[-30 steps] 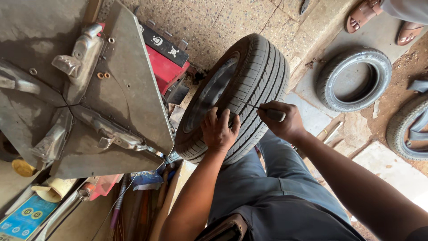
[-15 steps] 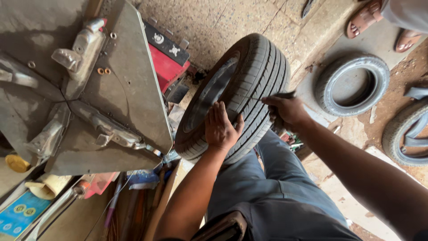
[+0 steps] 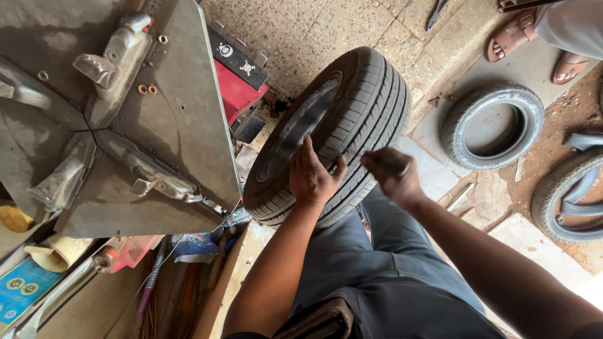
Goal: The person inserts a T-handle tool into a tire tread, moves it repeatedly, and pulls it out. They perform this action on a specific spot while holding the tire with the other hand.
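R hand point(image 3: 391, 176) blurred; held tool unclear.

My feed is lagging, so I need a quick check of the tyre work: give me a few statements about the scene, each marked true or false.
1. The left hand lies flat on the upright tyre. True.
2. The right hand is empty and open. False: it is closed around a small dark tool, blurred, held near the tread.
3. The tyre stands beside the grey metal machine table. True.
4. No other tyre is in view. False: a smaller tyre lies flat on the floor, and part of another shows at the right edge.
5. A second person's sandalled feet show at top right. True.
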